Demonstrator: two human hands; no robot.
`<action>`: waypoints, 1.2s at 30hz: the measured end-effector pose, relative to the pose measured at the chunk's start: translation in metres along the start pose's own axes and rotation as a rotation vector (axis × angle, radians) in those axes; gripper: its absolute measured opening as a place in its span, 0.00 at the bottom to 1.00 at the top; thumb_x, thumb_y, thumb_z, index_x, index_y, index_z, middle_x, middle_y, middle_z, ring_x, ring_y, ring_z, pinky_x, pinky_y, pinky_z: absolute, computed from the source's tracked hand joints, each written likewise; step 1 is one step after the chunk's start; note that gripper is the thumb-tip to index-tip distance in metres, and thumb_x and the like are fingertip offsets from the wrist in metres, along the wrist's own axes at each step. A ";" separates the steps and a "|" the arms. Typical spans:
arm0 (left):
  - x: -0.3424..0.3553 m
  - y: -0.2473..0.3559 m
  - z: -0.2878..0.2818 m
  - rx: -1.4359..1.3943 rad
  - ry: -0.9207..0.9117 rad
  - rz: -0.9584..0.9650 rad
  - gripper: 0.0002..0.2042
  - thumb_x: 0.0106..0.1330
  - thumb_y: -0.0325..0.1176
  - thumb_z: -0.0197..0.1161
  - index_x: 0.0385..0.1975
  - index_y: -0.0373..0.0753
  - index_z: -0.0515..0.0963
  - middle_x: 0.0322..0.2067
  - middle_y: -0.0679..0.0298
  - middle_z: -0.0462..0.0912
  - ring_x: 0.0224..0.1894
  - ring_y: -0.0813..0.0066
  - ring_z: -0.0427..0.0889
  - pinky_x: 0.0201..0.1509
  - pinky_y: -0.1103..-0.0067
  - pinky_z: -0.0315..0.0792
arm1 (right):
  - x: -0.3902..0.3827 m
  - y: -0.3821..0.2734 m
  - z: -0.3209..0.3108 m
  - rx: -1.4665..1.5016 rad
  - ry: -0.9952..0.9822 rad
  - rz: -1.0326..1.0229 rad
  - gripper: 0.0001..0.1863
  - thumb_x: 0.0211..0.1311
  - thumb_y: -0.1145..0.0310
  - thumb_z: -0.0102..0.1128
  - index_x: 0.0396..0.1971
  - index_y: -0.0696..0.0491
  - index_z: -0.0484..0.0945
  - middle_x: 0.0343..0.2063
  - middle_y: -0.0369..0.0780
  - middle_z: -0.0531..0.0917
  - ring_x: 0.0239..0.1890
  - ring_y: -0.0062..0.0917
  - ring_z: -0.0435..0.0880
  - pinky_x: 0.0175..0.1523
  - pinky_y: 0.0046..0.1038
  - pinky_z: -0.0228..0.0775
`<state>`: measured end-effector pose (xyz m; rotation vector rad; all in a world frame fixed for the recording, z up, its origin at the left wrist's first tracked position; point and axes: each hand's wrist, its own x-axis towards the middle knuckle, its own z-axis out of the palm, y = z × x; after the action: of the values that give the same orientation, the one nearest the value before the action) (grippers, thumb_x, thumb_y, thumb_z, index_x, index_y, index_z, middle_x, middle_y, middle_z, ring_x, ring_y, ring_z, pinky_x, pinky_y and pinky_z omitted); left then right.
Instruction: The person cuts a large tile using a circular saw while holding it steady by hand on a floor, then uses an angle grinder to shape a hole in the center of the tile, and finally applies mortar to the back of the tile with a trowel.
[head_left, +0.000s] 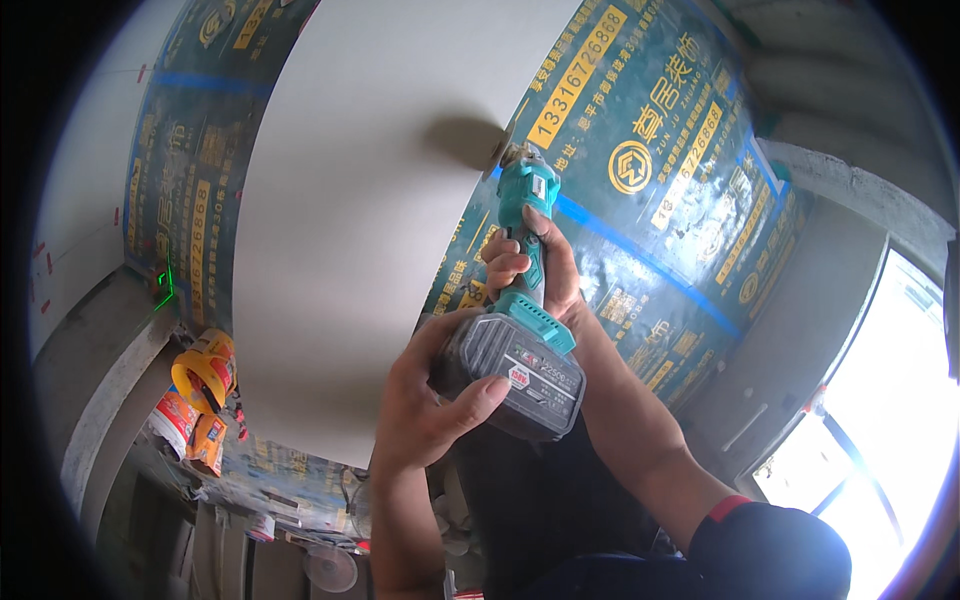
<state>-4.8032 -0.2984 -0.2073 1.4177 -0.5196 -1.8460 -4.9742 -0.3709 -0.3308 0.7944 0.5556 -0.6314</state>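
Observation:
A teal cordless angle grinder (528,190) is held in front of me, its head pointing away. My right hand (545,260) is wrapped round its handle. My left hand (430,400) grips the dark battery pack (520,390) at the near end, thumb on top. The grinder's disc (499,148) is at the right edge of a large pale panel, probably a tile (360,200). A dark shadow falls on the panel beside the disc. Whether the disc touches the edge I cannot tell.
Dark green printed protective sheeting (690,240) with a blue tape strip (640,260) lies around the panel. At the left are a yellow object (205,370), an orange package (207,440) and a green light line (170,280). A bright opening (880,400) is at the right.

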 end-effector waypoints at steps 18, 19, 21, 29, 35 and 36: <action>-0.121 -0.077 -0.071 -0.029 -0.066 -0.048 0.28 0.57 0.37 0.70 0.54 0.30 0.70 0.41 0.59 0.80 0.44 0.76 0.80 0.50 0.79 0.74 | -0.017 0.124 -0.109 -0.021 0.011 -0.067 0.21 0.60 0.54 0.65 0.29 0.58 0.70 0.24 0.36 0.74 0.21 0.18 0.74 0.30 0.23 0.71; -0.129 -0.081 -0.074 -0.030 -0.063 -0.049 0.28 0.57 0.37 0.70 0.54 0.30 0.70 0.41 0.59 0.80 0.44 0.76 0.80 0.50 0.79 0.74 | -0.019 0.131 -0.116 0.010 0.006 -0.047 0.21 0.60 0.54 0.65 0.29 0.58 0.70 0.24 0.37 0.74 0.21 0.18 0.74 0.30 0.23 0.72; -0.143 -0.086 -0.080 -0.010 -0.068 -0.044 0.28 0.57 0.37 0.70 0.54 0.30 0.70 0.42 0.59 0.79 0.45 0.76 0.79 0.52 0.79 0.73 | -0.022 0.145 -0.126 0.040 0.003 -0.025 0.21 0.60 0.54 0.65 0.29 0.58 0.70 0.24 0.37 0.74 0.21 0.19 0.74 0.30 0.24 0.72; -0.194 -0.120 -0.107 0.002 -0.020 -0.017 0.26 0.57 0.36 0.69 0.54 0.32 0.71 0.43 0.60 0.80 0.45 0.76 0.78 0.52 0.78 0.72 | -0.022 0.194 -0.164 0.044 0.016 -0.005 0.21 0.59 0.54 0.66 0.28 0.57 0.70 0.24 0.36 0.74 0.21 0.18 0.74 0.30 0.23 0.72; -0.219 -0.141 -0.132 0.060 0.012 0.001 0.27 0.57 0.38 0.69 0.54 0.31 0.72 0.42 0.60 0.80 0.44 0.76 0.79 0.53 0.78 0.72 | -0.015 0.225 -0.187 0.030 0.012 0.014 0.21 0.58 0.55 0.66 0.28 0.57 0.70 0.22 0.35 0.74 0.20 0.17 0.73 0.31 0.20 0.72; -0.223 -0.145 -0.133 0.083 0.029 0.026 0.27 0.56 0.38 0.69 0.53 0.31 0.72 0.42 0.60 0.80 0.44 0.76 0.79 0.53 0.78 0.72 | -0.017 0.229 -0.192 0.027 0.008 0.017 0.21 0.58 0.55 0.66 0.28 0.57 0.70 0.22 0.35 0.74 0.20 0.17 0.73 0.31 0.20 0.72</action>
<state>-4.6959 -0.0210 -0.2054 1.4829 -0.6039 -1.7992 -4.8675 -0.0913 -0.3232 0.8268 0.5484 -0.6213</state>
